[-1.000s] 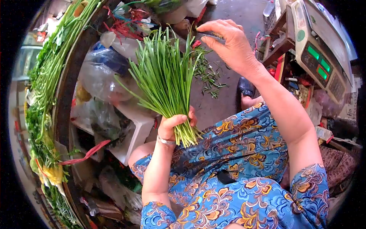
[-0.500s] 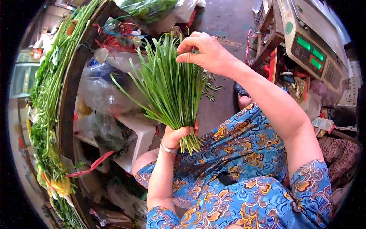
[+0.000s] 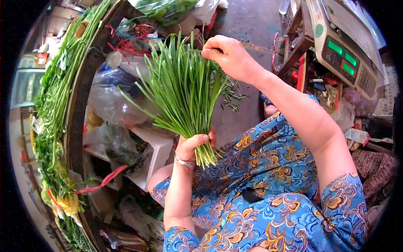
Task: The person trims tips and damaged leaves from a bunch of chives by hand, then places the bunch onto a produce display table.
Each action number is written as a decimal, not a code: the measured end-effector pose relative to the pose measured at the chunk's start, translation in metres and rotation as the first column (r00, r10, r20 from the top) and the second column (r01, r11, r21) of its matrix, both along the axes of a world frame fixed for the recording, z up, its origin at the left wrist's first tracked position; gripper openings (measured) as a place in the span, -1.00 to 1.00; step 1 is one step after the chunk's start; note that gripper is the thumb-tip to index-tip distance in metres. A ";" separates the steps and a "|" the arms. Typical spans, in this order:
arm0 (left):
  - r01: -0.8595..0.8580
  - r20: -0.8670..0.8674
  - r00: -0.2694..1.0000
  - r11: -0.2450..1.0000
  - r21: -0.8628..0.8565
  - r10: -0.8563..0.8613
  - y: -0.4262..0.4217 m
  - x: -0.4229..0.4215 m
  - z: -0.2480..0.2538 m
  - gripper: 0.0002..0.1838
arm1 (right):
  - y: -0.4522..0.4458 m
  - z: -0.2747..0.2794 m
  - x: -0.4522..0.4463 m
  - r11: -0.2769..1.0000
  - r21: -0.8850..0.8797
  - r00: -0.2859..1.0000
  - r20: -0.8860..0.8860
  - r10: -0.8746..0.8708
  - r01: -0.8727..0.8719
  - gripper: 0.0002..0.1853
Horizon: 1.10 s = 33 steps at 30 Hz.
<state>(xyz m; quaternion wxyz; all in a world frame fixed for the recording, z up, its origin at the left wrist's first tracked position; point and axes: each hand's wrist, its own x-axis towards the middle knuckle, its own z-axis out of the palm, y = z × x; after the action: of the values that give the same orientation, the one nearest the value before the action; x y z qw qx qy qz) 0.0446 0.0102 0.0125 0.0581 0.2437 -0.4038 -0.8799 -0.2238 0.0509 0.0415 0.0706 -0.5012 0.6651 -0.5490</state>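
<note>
A fanned bunch of garlic chives point(image 3: 180, 88) stands roughly upright in front of me, with long flat green leaves and pale cut stems. My left hand point(image 3: 192, 147) is wrapped round its lower end, just above the stem ends. At the upper right of the bunch, my right hand point(image 3: 228, 54) is closed in a pinch at the leaf tips. A leaf seems to run up into those fingers, though the fingertips partly hide it. Short green cut bits point(image 3: 231, 98) lie on the floor behind the bunch.
To the left, a shelf edge point(image 3: 75, 113) carries long green stems point(image 3: 63, 84) and leafy greens. Plastic bags point(image 3: 111, 96) and a white foam box point(image 3: 157, 151) lie below it. A scale point(image 3: 344, 50) with lit green displays stands at the upper right.
My right hand has drawn its fingers together into a tighter pinch and shifted slightly right and down. The left hand still grips the bunch, which has moved a little to the left.
</note>
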 end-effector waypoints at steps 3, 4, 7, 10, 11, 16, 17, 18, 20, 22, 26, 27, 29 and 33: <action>-0.023 -0.009 1.000 0.999 -0.022 0.023 0.001 0.000 0.002 -0.55 | -0.002 0.002 0.002 0.993 0.104 0.948 0.316 0.020 -0.056 -0.79; -0.025 -0.008 1.000 0.999 -0.021 0.025 0.002 0.001 0.002 -0.55 | -0.008 -0.005 -0.006 0.999 0.008 0.923 0.382 0.042 -0.049 -0.80; -0.041 -0.028 0.999 0.999 0.018 0.042 0.007 0.005 0.002 -0.58 | -0.012 -0.006 -0.039 0.985 -0.120 0.859 0.509 -0.049 0.127 -0.76; -0.048 -0.026 0.998 0.998 0.049 0.050 0.004 0.005 0.000 -0.53 | 0.002 0.006 -0.036 0.993 -0.106 0.920 0.392 -0.003 0.049 -0.76; -0.050 -0.099 0.993 0.996 0.075 0.058 0.001 0.003 0.000 -0.64 | 0.004 0.008 -0.032 0.994 -0.105 0.920 0.393 0.001 0.043 -0.76; -0.062 -0.099 0.993 0.996 0.058 0.068 -0.001 0.001 0.003 -0.64 | 0.016 0.015 -0.026 0.990 -0.142 1.000 -0.027 -0.014 0.010 -0.81; -0.063 -0.082 0.994 0.997 0.034 0.066 -0.001 0.001 0.002 -0.62 | 0.017 0.017 -0.024 0.990 -0.142 1.000 -0.028 -0.011 0.007 -0.81; -0.065 -0.082 0.994 0.997 0.034 0.067 -0.001 0.000 0.003 -0.62 | 0.019 0.018 -0.021 0.993 -0.115 0.988 -0.153 0.009 -0.026 -0.81; -0.108 -0.058 0.992 0.993 0.039 0.110 0.000 0.000 0.005 -0.64 | 0.020 0.016 -0.015 0.992 -0.060 0.943 -0.322 0.085 -0.110 -0.80; -0.103 -0.055 0.993 0.993 0.058 0.106 -0.002 0.002 0.001 -0.64 | 0.023 0.015 -0.003 0.995 0.021 0.898 -0.428 0.100 -0.100 -0.78; -0.115 -0.056 0.991 0.991 0.064 0.119 0.000 0.000 0.005 -0.63 | 0.022 0.007 0.007 0.979 0.075 0.850 -0.487 0.201 -0.189 -0.83; -0.116 -0.057 0.991 0.991 0.063 0.120 0.000 0.000 0.007 -0.63 | 0.022 0.005 0.009 0.975 0.080 0.833 -0.509 0.219 -0.208 -0.88; -0.136 -0.048 0.989 0.988 0.069 0.139 0.002 -0.001 0.010 -0.63 | 0.022 0.006 0.010 0.974 0.099 0.842 -0.489 0.226 -0.204 -0.90; -0.154 -0.023 0.988 0.986 0.067 0.155 0.002 0.000 0.011 -0.62 | 0.021 0.007 0.016 0.978 0.118 0.864 -0.459 0.205 -0.170 -0.93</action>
<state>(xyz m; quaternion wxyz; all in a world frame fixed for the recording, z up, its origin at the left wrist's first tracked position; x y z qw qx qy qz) 0.0445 0.0121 0.0233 0.1240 0.2634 -0.3540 -0.8888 -0.2074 0.0719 0.0481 -0.0208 -0.6783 0.6304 -0.3770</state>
